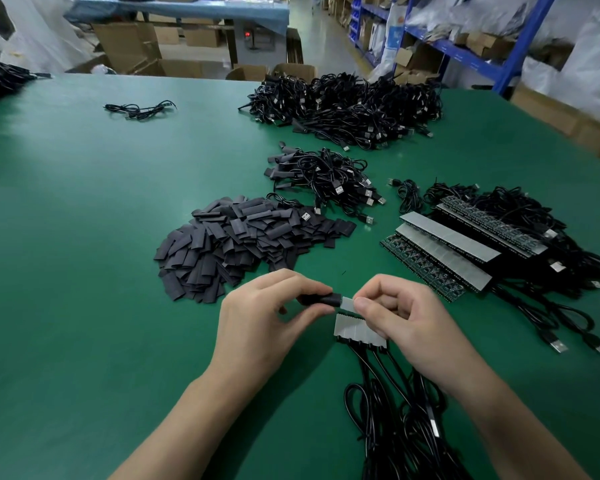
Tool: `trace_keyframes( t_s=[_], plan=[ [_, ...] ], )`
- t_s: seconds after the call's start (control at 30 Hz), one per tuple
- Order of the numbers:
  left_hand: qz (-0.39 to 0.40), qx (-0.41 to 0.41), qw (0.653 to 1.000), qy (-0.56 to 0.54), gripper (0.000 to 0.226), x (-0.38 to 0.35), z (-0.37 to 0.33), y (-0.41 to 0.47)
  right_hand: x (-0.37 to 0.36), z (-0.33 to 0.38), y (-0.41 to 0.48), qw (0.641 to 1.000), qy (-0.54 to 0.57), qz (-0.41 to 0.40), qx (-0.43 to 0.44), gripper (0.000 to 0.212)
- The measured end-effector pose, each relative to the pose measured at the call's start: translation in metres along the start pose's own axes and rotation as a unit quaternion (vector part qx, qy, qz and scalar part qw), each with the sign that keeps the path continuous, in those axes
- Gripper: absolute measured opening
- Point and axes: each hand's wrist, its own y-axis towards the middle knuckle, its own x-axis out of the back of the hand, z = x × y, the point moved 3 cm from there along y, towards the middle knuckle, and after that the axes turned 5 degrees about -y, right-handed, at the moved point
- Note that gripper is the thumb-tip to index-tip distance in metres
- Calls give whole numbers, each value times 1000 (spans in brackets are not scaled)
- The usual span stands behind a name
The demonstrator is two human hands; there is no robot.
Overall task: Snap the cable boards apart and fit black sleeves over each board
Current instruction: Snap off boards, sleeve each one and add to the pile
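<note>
Both hands are working close together near the bottom middle of the green table (pixel 84 237). The left hand (pixel 267 313) pinches a black sleeve (pixel 317 299) between thumb and fingertips with the rest of its fingers curled, and the sleeve's open end points toward 3 o'clock. The right hand (pixel 395 313) pinches a single board (pixel 347 303), pale grey face up, and the board's end meets the sleeve's mouth right between the two hands, so it looks partly in. Just at 6 o'clock from that, a short strip of boards (pixel 355 329) sits partly under the right hand's lower fingers; can't tell if those fingers grip it or if it just lies on the table. Its black cables (pixel 395 427) trail off toward 6 o'clock in a loose tangle between the forearms. At about 11 o'clock from the hands there's a big pile of sleeves (pixel 236 240), all flat and dark grey. At 2 o'clock, stacks of board strips (pixel 465 244) lie side by side with their cords bunched behind. At 12 o'clock there's a smaller heap of sleeved cables (pixel 326 178) with USB plugs sticking out, and farther on a much bigger cable heap (pixel 350 102). One lone cable (pixel 139 109) lies way off at 10 o'clock. Cardboard boxes (pixel 132 46) and blue shelving (pixel 465 53) are past the far edge.
</note>
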Motion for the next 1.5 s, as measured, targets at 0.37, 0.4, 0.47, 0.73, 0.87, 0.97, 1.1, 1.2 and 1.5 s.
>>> trace_keyframes(
  t_s=[0.37,0.4,0.47,0.73,0.87,0.97,1.1,1.2,1.5],
  plan=[
    [76,-8,996,52,19,1,3,2,0,-7,1,999,-2,12,-33,17],
    [78,0,996,46,19,0,3,1,-1,-7,1,999,1,14,-34,17],
    [82,7,996,43,18,-1,2,0,-2,-7,1,999,-2,22,-34,18],
    [84,10,995,54,16,-3,0,-1,-3,-8,2,999,-5,33,-40,8],
    [62,19,997,49,14,-1,0,0,3,-8,1,997,42,50,-46,9],
    [61,28,997,45,15,0,0,0,11,-10,2,999,4,24,-47,11],
    [62,26,996,51,14,0,1,0,16,-12,2,986,-159,26,-36,19],
    [62,23,996,52,15,0,1,-1,15,-9,2,988,-141,40,-45,21],
    [80,-8,995,59,15,-4,-3,-2,6,-6,0,993,-112,30,-32,17]
  ],
)
